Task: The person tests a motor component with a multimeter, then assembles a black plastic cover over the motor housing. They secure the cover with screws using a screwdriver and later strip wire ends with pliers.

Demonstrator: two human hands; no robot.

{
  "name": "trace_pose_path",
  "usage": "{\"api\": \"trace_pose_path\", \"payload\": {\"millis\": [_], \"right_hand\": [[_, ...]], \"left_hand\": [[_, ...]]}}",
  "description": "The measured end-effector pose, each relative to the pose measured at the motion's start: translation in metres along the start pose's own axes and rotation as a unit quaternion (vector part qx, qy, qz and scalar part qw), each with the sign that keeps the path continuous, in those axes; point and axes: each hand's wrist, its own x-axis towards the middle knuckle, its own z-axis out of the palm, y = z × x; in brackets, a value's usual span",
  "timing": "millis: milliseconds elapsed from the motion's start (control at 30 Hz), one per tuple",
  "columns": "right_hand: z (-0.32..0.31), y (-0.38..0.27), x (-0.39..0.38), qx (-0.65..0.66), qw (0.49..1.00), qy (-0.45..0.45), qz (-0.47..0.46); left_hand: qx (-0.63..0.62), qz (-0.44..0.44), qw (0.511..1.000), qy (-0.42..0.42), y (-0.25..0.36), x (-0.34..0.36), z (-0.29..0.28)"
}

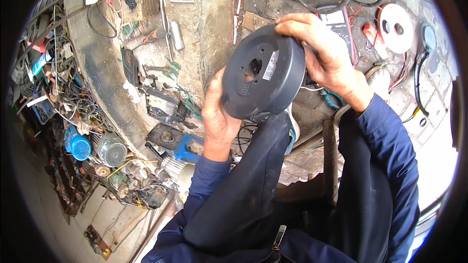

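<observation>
Both of my hands hold a black round cover [274,90] up above my knee, its flat face tilted toward me. The face has a hole in its middle, several small screw holes, a patch of fine slots and a pale label strip. My left hand [218,114] is closed on the cover's lower left side, its fingers partly hidden behind. My right hand [327,51] grips the upper right rim, fingers over the edge and thumb behind the side wall.
A multimeter [342,27] and a white reel [396,28] lie on the ground at right. Black cables [336,7] coil at the top. On the left are a blue motor [78,144], a grey motor [112,151] and a heap of wires [73,92]. A metal cylinder [176,35] lies near a screwdriver [155,35].
</observation>
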Motion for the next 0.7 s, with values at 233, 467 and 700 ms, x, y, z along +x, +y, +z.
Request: {"api": "trace_pose_path", "payload": {"millis": [233,467,700], "right_hand": [[-0.005,0.009,-0.006,-0.086,0.995,-0.038,-0.044],[-0.007,0.008,-0.008,-0.076,0.996,-0.042,-0.033],[-0.01,0.008,-0.003,-0.056,0.996,-0.058,-0.03]], "left_hand": [[-0.041,-0.004,0.999,-0.016,-0.015,0.001,0.008],[-0.04,0.009,0.999,-0.008,-0.025,-0.002,0.007],[0.057,-0.002,0.997,-0.049,-0.008,0.001,-0.004]]}}
